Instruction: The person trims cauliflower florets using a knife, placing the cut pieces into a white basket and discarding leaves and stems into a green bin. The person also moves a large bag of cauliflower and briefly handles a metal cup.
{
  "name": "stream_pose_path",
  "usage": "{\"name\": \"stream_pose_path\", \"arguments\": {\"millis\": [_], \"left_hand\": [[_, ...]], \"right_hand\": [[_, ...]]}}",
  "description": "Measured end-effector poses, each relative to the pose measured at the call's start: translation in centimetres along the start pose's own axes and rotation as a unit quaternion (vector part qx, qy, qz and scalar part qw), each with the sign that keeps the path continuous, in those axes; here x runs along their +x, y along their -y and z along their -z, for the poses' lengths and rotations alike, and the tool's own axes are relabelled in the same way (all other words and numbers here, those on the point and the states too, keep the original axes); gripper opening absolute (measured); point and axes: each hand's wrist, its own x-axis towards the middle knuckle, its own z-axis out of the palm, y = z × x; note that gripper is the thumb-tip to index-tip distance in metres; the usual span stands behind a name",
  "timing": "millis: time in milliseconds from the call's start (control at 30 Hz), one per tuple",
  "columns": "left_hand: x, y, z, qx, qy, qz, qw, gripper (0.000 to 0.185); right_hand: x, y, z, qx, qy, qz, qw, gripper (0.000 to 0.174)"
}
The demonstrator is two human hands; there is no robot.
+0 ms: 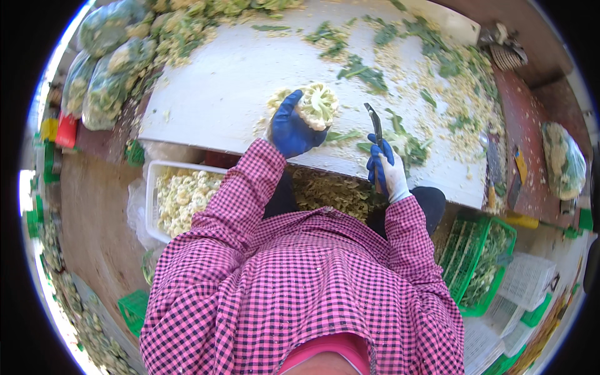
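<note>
My left hand (295, 129), in a blue coated glove, grips a cauliflower head (318, 105) above the near edge of the white tabletop (211, 89). The cut, pale green stem side of the head faces up. To its right, my right hand (385, 164), in a blue and white glove, holds a knife (375, 122) with a dark curved blade pointing up and away, apart from the cauliflower. Trimmed cauliflower leaves (412, 147) lie just beside the right hand.
A white plastic crate (152, 201) of florets stands below at left, a green crate (483, 267) of leaves at right. Bagged cauliflowers (110, 89) are piled at far left. Leaf scraps (365, 75) litter the tabletop. Another knife (493, 164) lies at its right edge.
</note>
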Motion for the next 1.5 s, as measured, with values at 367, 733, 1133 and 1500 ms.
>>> {"name": "stream_pose_path", "arguments": {"millis": [367, 733, 1133, 1500], "left_hand": [[-31.1, -2.5, -1.3, 0.312, -0.372, -0.263, 0.834, 0.063], [-40.7, -0.3, 4.5, 0.245, -0.431, -0.326, 0.805, 0.062], [-46.7, 0.9, 10.5, 0.04, -0.26, -0.303, 0.916, 0.06], [-41.8, 1.0, 10.7, -0.044, -0.297, -0.541, 0.786, 0.075]], "right_hand": [[-2.7, 0.8, -27.1, -0.335, 0.428, 0.319, 0.776, 0.065], [-5.0, -5.8, -36.6, -0.492, 0.538, 0.265, 0.631, 0.077], [-3.5, -11.2, -40.2, -0.32, 0.542, -0.115, 0.769, 0.07], [-7.8, -10.3, -40.6, -0.339, 0.507, 0.196, 0.768, 0.067]]}}
